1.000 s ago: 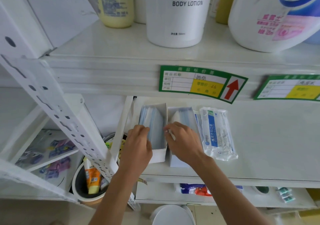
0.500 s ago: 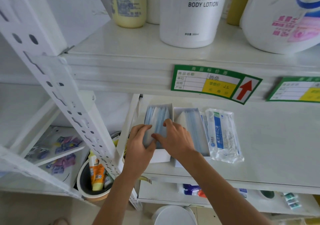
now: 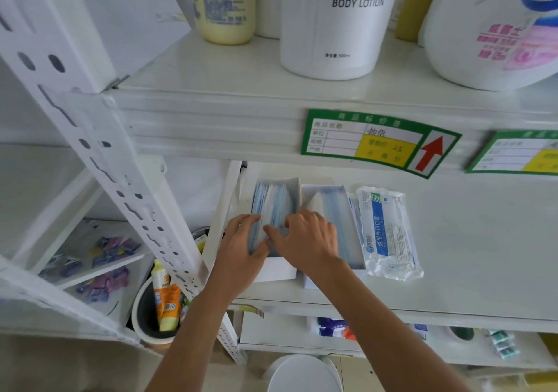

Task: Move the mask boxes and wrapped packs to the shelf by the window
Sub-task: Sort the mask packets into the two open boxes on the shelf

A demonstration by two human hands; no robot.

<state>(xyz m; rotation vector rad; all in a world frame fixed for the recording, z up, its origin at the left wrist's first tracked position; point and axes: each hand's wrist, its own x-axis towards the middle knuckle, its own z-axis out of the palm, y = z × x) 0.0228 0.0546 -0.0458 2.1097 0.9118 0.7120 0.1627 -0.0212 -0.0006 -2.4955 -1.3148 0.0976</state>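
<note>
White metal shelving (image 3: 453, 240) is filling the frame; at centre, the left hand (image 3: 238, 253) and right hand (image 3: 305, 237) are pinching the blue masks in the left mask box (image 3: 276, 207). Beside it are lying a second mask box (image 3: 335, 210) and a wrapped pack (image 3: 389, 231). Squaring the stack first should be keeping masks from spilling.

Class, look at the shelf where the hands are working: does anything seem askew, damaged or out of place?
The green price tag on the shelf edge hangs tilted, its right end lower. Both mask boxes lie open, masks exposed. Nothing looks spilled.
</note>
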